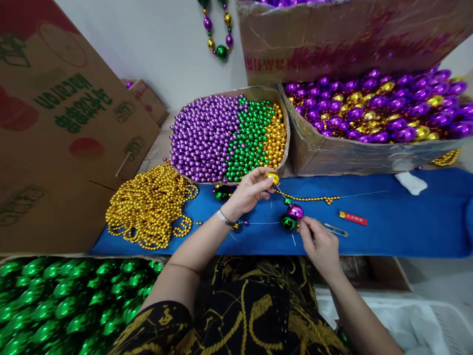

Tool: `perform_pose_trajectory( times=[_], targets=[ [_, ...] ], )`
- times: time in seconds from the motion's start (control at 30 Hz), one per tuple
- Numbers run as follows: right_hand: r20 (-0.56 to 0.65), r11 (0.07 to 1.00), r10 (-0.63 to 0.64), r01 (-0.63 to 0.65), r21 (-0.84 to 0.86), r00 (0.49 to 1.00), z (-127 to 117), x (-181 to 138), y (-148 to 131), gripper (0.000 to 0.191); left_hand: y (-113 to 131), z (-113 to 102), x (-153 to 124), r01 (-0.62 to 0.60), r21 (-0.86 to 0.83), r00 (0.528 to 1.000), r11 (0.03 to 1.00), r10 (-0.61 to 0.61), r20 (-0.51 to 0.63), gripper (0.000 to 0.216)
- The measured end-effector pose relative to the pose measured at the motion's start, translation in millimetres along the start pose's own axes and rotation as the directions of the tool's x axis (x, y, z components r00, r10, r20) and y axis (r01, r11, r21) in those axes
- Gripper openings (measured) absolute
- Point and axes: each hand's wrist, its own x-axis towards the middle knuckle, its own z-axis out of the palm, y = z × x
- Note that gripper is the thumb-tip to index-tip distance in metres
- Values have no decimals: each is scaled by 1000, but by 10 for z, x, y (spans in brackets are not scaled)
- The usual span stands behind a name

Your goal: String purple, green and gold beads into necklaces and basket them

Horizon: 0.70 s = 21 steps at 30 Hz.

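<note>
My left hand pinches a large gold bead above the blue cloth. A string runs down from it through a small green bead to a large purple bead. Beside the purple bead is a large dark green bead. My right hand is closed at the lower right of these beads, its fingertips touching the purple bead or the string there; which one I cannot tell. To the left, a thin thread carries a small purple bead. A strand of tiny gold beads lies behind.
A box of small purple, green and gold beads stands behind my hands. Gold bead strands are heaped left. A red lighter and metal snips lie right. Boxes hold large purple-gold beads and green beads.
</note>
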Motion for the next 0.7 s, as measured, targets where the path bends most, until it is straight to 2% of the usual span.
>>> perform_pose_trajectory(
  times=[0.13, 0.3, 0.4, 0.47, 0.53, 0.6, 0.7],
  targets=[
    [-33, 998, -1, -1, -55, 999, 38, 22, -24, 18, -64, 36, -71, -195, 241, 981, 951, 190, 44, 43],
    [-22, 999, 29, -29, 17, 999, 59, 57, -25, 19, -151, 53, -144, -230, 278, 973, 933, 226, 46, 43],
    [62, 984, 131, -138, 116, 989, 89, 31, 19, 18, -185, 29, -174, -232, 313, 971, 921, 238, 19, 44],
    [132, 934, 233, -259, 247, 964, 150, 4, 51, 24, -192, 19, -197, -227, 335, 971, 914, 241, 0, 45],
    [186, 837, 310, -361, 411, 932, 243, -14, 68, 32, -177, 20, -227, -212, 384, 974, 899, 227, 6, 46],
    [210, 737, 351, -407, 539, 913, 341, -17, 68, 37, -132, 14, -262, -203, 448, 978, 870, 203, 50, 50],
    [220, 657, 369, -420, 626, 903, 431, -6, 58, 38, -14, -98, -310, -242, 543, 970, 804, 223, 101, 56]
  ],
)
